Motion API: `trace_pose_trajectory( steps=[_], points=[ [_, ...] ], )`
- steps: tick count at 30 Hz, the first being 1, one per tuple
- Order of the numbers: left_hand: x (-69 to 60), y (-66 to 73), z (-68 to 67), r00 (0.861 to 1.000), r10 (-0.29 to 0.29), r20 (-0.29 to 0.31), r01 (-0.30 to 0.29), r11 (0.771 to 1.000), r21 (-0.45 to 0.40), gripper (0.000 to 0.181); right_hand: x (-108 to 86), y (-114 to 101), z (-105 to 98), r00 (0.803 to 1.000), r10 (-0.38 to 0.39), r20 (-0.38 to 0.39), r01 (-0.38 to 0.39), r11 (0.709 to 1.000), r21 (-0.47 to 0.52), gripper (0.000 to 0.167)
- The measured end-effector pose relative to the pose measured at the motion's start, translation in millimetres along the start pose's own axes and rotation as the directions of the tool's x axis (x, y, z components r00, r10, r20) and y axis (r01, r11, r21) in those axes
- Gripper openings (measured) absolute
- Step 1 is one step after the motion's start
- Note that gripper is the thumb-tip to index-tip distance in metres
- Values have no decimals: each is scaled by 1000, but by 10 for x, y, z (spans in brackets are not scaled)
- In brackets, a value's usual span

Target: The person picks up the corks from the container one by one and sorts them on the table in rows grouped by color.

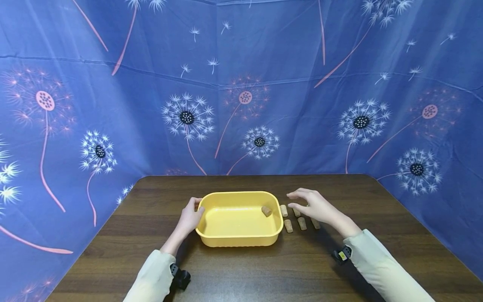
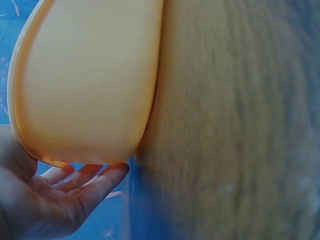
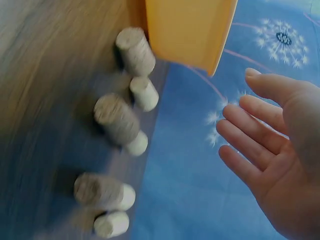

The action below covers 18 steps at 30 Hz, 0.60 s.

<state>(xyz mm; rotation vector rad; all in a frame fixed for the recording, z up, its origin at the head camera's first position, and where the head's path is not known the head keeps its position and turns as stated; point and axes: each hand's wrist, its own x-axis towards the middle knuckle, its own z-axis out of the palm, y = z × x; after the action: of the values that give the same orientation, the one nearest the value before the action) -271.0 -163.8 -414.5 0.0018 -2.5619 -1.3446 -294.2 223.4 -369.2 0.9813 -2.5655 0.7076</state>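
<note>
A yellow plastic tub [image 1: 239,241] stands on the table with one cork [image 1: 266,211] lying inside near its right end. My left hand [image 1: 191,217] holds the tub's left end, thumb at the rim and fingers against the outer wall, as the left wrist view shows on the tub [image 2: 90,90]. To the right of the tub, several corks stand in two rows, among them a front cork [image 1: 288,226] and a taller-looking cork [image 3: 117,120]. Above these corks hovers my right hand [image 1: 315,205], fingers relaxed and apart, with nothing in it.
The dark wooden table [image 1: 241,277] extends to a rounded back edge. Behind and beside it hangs a blue cloth [image 1: 302,105] with dandelion prints. A small black camera [image 1: 341,254] is strapped at the right wrist, another camera [image 1: 181,278] at the left.
</note>
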Motion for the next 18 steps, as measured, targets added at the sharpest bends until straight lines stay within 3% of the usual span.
trace_pose_trajectory(
  steps=[8, 14, 18],
  points=[
    [-5, 14, 0, 1000, -8, -2, 8, 1000, -12, 28, 173, -172, 130, 999, -52, 10, 51, 998, 33, 29],
    [-7, -1, 1, 1000, -9, -5, 9, 1000, -14, 28, 312, -270, 290, 994, -83, 69, 78, 994, 75, 31],
    [-5, 6, 1, 1000, -6, -4, 6, 1000, -10, 27, 394, -329, 386, 991, -104, 89, 100, 994, 41, 30]
  ],
)
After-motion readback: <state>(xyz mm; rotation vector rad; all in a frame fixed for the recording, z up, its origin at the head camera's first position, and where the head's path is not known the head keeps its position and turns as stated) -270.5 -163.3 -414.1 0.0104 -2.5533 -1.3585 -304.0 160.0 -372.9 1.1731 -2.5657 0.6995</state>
